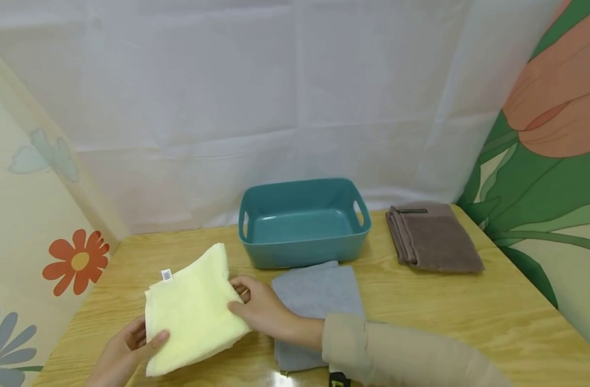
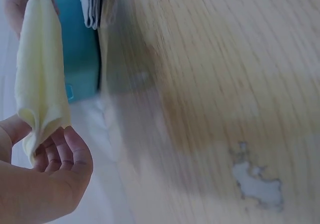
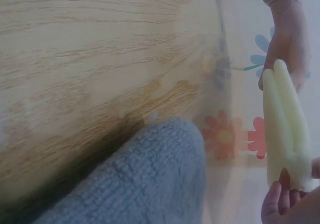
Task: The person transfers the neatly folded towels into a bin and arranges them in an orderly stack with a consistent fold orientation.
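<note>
A folded pale yellow towel (image 1: 193, 312) with a small white tag is held up over the left part of the table by both hands. My left hand (image 1: 125, 349) pinches its lower left edge, thumb on the front and fingers behind. On the opposite edge my right hand (image 1: 263, 309) grips the towel between thumb and curled fingers. The left wrist view shows the towel (image 2: 42, 63) edge-on, its folded layers hanging between the two hands. Beneath my right forearm lies a folded grey-blue towel (image 1: 319, 290), its fuzzy edge (image 3: 150, 174) large in the right wrist view.
A teal basket (image 1: 304, 250) with handle holes stands at the back middle, just behind the grey-blue towel. To its right a folded brown towel (image 1: 435, 242) lies on the wooden table (image 1: 420, 312). A white sheet (image 1: 275, 97) hangs behind; painted walls flank both sides.
</note>
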`<state>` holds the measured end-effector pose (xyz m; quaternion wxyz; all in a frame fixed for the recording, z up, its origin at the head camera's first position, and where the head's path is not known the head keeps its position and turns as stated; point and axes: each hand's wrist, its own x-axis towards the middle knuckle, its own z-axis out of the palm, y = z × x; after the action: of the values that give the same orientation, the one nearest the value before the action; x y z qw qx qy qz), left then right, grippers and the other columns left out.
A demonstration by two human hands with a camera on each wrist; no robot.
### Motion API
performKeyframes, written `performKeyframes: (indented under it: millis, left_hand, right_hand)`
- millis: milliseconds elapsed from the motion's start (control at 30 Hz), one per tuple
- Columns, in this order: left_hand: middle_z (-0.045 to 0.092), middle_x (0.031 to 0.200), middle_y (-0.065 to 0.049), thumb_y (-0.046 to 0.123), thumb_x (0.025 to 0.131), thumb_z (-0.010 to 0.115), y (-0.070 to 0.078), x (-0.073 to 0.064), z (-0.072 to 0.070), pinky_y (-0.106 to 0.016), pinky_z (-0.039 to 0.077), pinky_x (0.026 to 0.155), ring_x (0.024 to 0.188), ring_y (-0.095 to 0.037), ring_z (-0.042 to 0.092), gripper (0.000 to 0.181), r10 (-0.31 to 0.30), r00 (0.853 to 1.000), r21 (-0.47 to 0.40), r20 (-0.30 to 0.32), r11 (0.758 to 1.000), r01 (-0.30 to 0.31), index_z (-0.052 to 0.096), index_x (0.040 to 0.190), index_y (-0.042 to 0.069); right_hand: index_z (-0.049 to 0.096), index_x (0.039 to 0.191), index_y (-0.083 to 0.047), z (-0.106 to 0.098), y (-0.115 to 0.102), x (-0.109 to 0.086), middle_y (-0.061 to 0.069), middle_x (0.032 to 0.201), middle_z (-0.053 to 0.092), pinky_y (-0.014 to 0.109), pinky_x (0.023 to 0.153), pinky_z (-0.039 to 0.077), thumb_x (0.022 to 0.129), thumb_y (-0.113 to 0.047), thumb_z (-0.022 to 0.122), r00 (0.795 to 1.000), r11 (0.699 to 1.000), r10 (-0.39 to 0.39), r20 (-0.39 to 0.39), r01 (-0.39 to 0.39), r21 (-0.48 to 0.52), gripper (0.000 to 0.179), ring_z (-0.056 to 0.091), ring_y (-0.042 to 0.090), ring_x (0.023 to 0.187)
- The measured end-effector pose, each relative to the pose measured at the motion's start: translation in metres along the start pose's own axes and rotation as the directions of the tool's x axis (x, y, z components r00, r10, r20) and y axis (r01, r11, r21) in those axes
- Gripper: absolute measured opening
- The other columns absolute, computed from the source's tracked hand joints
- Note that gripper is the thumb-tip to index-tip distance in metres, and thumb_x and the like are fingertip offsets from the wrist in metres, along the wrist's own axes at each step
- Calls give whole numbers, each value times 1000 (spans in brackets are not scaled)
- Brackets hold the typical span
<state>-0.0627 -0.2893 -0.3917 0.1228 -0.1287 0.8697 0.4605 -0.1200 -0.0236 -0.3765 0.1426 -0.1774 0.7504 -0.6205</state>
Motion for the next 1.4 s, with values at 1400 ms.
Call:
performKeyframes:
  millis: [1400]
  left_hand:
    - [58, 133, -20, 21, 92, 73, 51, -25, 40, -25, 53, 80, 113, -26, 60, 61, 102, 995, -214, -13, 971, -102, 46, 141, -3]
  right_hand:
    - [66, 113, 2, -65, -5, -33, 3, 97, 63, 31, 78, 49, 85, -9, 73, 999, 993, 13, 31, -10, -120, 30, 56, 15, 88]
